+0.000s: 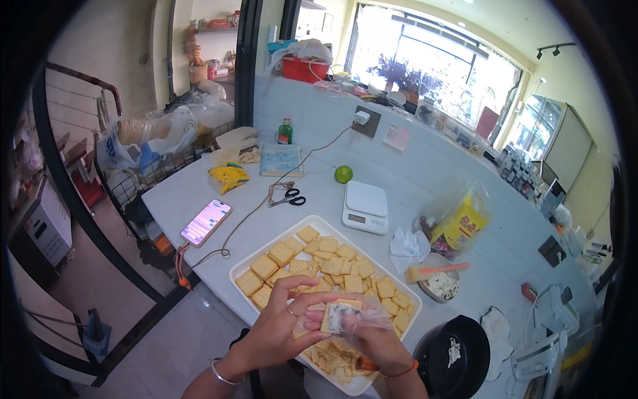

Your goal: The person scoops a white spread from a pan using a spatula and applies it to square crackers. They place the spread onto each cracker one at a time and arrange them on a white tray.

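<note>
Above a white tray of square crackers, my left hand grips one cracker by its edges. White filling with dark specks covers the top of that cracker. My right hand, in a thin clear plastic glove, is closed at the cracker's right side, its thumb pressed on the filling. Its other fingers are partly hidden. To the right, a spatula lies across a bowl of white, dark-flecked mixture. A black pan with a white smear stands near my right forearm.
Behind the tray are a white kitchen scale, a green lime and black scissors. A phone lies at the left edge; a cable crosses the table. Crumpled tissue and a yellow bag stand right.
</note>
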`<state>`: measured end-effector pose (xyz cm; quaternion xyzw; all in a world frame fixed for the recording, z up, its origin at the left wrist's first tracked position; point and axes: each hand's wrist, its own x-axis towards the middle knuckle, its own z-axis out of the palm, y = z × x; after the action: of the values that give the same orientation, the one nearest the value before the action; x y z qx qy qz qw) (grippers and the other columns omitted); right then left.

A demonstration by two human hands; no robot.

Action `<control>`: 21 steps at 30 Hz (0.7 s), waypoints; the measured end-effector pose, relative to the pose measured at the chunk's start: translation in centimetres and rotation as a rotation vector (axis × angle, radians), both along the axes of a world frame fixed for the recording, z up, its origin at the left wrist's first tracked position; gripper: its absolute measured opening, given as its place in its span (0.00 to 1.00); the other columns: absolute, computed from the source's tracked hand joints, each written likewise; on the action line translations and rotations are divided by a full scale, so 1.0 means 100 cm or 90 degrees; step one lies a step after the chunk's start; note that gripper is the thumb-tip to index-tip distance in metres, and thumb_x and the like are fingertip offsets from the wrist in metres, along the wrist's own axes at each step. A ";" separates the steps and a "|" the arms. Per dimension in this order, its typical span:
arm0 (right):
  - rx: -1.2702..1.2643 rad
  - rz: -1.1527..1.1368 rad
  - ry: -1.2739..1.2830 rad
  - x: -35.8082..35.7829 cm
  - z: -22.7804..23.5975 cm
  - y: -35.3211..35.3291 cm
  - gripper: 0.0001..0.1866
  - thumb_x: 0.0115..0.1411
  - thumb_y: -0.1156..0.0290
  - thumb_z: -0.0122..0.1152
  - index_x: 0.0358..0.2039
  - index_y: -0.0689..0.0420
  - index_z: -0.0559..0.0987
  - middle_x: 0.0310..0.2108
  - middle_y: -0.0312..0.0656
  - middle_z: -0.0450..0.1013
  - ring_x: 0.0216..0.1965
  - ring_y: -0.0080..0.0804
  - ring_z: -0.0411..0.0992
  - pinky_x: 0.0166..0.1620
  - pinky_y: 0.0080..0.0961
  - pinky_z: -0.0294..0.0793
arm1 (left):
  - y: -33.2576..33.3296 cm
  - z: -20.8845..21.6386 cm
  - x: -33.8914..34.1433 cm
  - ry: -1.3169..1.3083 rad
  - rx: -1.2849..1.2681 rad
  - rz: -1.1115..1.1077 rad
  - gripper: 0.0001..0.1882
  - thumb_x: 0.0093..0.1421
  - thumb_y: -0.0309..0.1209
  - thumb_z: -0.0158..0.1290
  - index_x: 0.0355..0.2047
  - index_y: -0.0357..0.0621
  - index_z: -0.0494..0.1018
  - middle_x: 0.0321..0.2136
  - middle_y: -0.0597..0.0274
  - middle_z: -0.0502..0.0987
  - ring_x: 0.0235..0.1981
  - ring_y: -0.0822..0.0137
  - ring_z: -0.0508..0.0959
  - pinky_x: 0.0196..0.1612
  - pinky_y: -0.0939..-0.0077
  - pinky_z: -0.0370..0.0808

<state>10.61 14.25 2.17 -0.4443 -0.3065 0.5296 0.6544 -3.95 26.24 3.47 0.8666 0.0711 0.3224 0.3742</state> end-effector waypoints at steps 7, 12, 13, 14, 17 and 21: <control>-0.024 -0.012 -0.013 0.011 -0.012 -0.007 0.16 0.63 0.70 0.45 0.50 0.63 0.67 0.44 0.39 0.68 0.42 0.21 0.66 0.46 0.19 0.67 | 0.004 0.005 -0.005 -0.022 0.007 -0.010 0.30 0.45 0.30 0.63 0.50 0.49 0.68 0.48 0.53 0.56 0.53 0.56 0.62 0.53 0.68 0.66; -0.012 -0.023 -0.045 0.003 -0.006 -0.002 0.14 0.64 0.70 0.45 0.48 0.62 0.69 0.39 0.36 0.70 0.37 0.19 0.67 0.41 0.16 0.67 | 0.002 0.001 -0.006 -0.021 0.004 -0.011 0.30 0.44 0.30 0.64 0.49 0.47 0.69 0.48 0.52 0.58 0.52 0.56 0.62 0.53 0.68 0.65; -0.007 -0.049 -0.063 0.001 -0.003 0.000 0.13 0.64 0.70 0.46 0.45 0.62 0.70 0.37 0.36 0.70 0.36 0.19 0.66 0.40 0.16 0.67 | 0.002 0.001 -0.006 -0.016 0.021 -0.011 0.30 0.45 0.29 0.63 0.51 0.48 0.68 0.49 0.51 0.58 0.52 0.56 0.62 0.52 0.68 0.66; -0.002 -0.075 -0.082 -0.001 -0.001 0.001 0.11 0.63 0.70 0.46 0.43 0.62 0.70 0.35 0.35 0.70 0.35 0.19 0.66 0.38 0.15 0.67 | 0.001 0.000 -0.005 -0.013 0.031 -0.011 0.30 0.45 0.29 0.63 0.51 0.48 0.67 0.49 0.51 0.58 0.52 0.56 0.62 0.52 0.68 0.66; 0.015 -0.128 -0.145 -0.001 -0.003 0.003 0.08 0.63 0.70 0.48 0.36 0.62 0.72 0.32 0.35 0.69 0.33 0.20 0.66 0.36 0.16 0.67 | -0.001 -0.001 -0.002 -0.011 0.037 -0.003 0.30 0.46 0.29 0.62 0.51 0.48 0.67 0.49 0.52 0.58 0.52 0.55 0.62 0.52 0.67 0.66; 0.040 -0.158 -0.211 0.005 -0.023 0.003 0.08 0.62 0.70 0.51 0.33 0.62 0.73 0.30 0.35 0.69 0.31 0.20 0.65 0.33 0.18 0.66 | 0.000 0.000 0.000 -0.025 -0.013 0.013 0.30 0.46 0.30 0.63 0.50 0.48 0.67 0.49 0.52 0.58 0.52 0.54 0.61 0.52 0.67 0.65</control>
<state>11.10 14.59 -0.12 -0.5393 -0.3692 0.3546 0.6687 -3.93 26.23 3.43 0.8557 0.0758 0.3421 0.3809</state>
